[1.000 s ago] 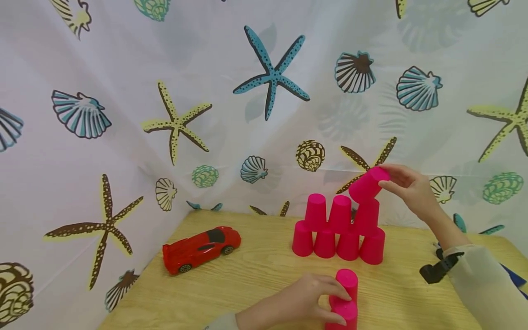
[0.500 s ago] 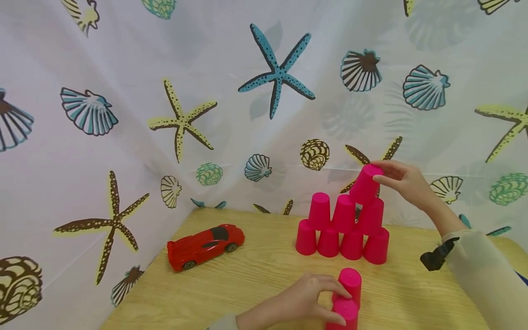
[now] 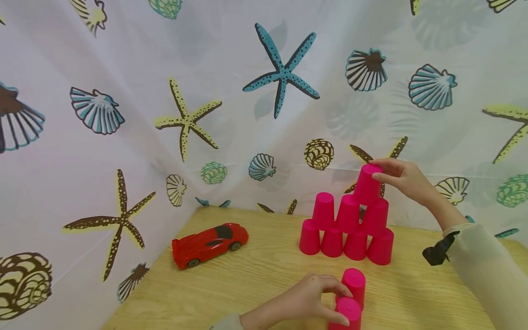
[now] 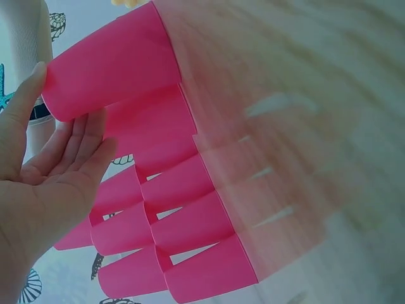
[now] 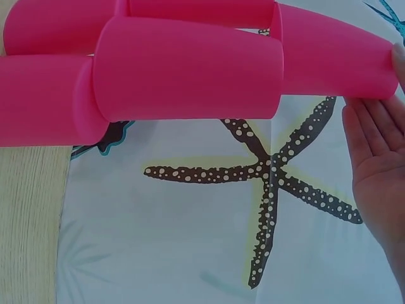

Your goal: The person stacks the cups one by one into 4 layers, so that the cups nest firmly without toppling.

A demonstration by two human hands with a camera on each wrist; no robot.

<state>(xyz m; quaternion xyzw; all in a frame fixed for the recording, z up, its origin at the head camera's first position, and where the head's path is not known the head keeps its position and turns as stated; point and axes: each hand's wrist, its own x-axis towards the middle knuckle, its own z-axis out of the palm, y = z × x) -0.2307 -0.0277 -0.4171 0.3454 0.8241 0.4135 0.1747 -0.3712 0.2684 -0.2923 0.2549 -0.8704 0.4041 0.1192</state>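
My right hand [image 3: 406, 181] pinches the narrow upper end of a pink cup [image 3: 367, 185], thumb in front and fingers behind. That cup stands upside down, nearly upright, over the middle and right cups of a row of three; in the right wrist view its rim [image 5: 338, 54] meets the row's end cup [image 5: 190, 69]. Below that row is a bottom row of several inverted pink cups [image 3: 332, 243]. Nearer the front, my left hand [image 3: 307, 295] holds an inverted pink cup [image 4: 114, 63] between thumb and fingers. Another pink cup [image 3: 354, 283] stands right behind it.
A red toy car [image 3: 209, 244] is on the wooden table [image 3: 264, 279], left of the stacked cups. A white curtain [image 3: 231, 55] printed with starfish and shells hangs along the back and left sides. A black wrist strap mount [image 3: 437, 252] juts from the right sleeve.
The cup in my right hand has gone from tilted to nearly upright and come down onto the second row. The left hand keeps its hold. The head view has shifted slightly left.
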